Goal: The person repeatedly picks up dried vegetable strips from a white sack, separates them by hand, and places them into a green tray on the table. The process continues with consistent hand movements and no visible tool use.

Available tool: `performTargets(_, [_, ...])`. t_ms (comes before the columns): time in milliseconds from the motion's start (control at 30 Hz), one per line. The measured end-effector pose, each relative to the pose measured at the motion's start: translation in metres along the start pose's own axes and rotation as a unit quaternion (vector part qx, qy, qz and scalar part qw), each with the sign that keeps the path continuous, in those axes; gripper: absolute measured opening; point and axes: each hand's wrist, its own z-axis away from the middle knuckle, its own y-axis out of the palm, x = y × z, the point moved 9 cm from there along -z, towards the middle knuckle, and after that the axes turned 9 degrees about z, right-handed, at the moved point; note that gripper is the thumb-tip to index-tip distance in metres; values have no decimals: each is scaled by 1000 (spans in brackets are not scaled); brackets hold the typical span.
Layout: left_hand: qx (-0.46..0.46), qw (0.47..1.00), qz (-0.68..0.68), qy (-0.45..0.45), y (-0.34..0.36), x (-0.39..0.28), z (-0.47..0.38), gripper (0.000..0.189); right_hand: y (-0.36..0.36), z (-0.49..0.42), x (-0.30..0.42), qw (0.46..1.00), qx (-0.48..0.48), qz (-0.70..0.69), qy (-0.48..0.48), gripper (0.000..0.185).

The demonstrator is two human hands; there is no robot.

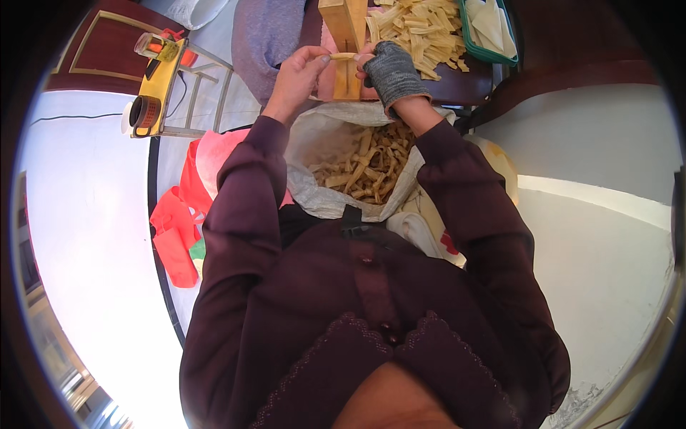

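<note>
A short pale-yellow dried strip spans the gap between my two hands. My bare left hand pinches one end of it between thumb and forefinger. At the other end, my right hand, in a grey fingerless knit glove, grips it with the fingertips. Directly under the strip is a wooden stand with a narrow dark slot or blade along its middle. Its upright wooden block rises behind the strip. Below my hands gapes a white woven sack holding many cut yellowish-brown pieces.
Right of the stand, a pile of similar strips lies on the dark table, beside a green basket with white cloth or paper. A greyish-purple cloth hangs at left. A yellow-topped stool carries a jar and a dark cup.
</note>
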Motion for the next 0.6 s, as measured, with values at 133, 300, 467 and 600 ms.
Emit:
performTargets(133, [-32,983,-179,18,-9,17,-13,16,1,-8,-3,942,-88,297,-131,26])
performTargets(300, [-68,956,-287,5,-24,29,6,20,3,-19,-39,918,-37,391,-53,36])
performTargets(467, [-3,977,81,-199,-8,57,62,21,25,33,-40,949,157,-162,219,42])
performTargets(600, [12,956,202,-213,4,65,84,20,36,51,-26,911,224,-298,176,37])
